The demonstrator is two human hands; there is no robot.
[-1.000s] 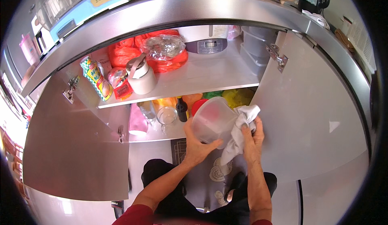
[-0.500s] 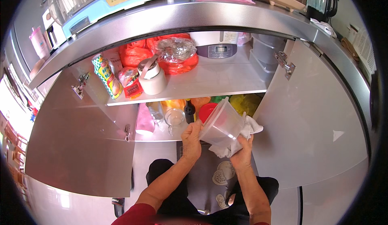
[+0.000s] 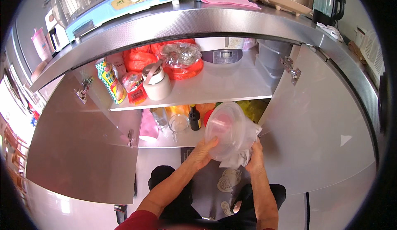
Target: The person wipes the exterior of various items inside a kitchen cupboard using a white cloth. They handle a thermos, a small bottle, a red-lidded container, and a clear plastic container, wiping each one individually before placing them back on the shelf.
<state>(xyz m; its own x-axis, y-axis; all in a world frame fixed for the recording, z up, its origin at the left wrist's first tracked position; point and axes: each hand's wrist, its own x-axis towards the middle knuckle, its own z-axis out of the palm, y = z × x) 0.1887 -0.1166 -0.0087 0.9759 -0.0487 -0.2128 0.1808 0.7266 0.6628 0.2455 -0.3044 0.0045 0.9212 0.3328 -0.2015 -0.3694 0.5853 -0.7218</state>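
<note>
A clear plastic tub (image 3: 228, 126) is held between my hands in front of the lower shelf, its round end tilted up toward me. My left hand (image 3: 202, 152) grips the near left rim, thumb over the edge. On the right side, my right hand (image 3: 255, 155) is closed on a pale grey-white cloth (image 3: 237, 159) pressed against the tub's outer wall. Behind the tub, a red item (image 3: 208, 116) is partly hidden. Just left of it stand a dark bottle (image 3: 194, 118) and a clear glass jar (image 3: 178, 123) on the shelf.
Open cabinet doors flank me, left door (image 3: 82, 143) and right door (image 3: 318, 126). The upper shelf (image 3: 215, 83) holds a cream canister (image 3: 157, 83), red bags (image 3: 138, 58), a tall snack can (image 3: 111, 81) and grey bins (image 3: 271, 60). Above runs the countertop edge (image 3: 198, 21).
The tub has turned so its round end faces up toward me. My left hand has shifted down along its rim; my right hand and the cloth have moved slightly right.
</note>
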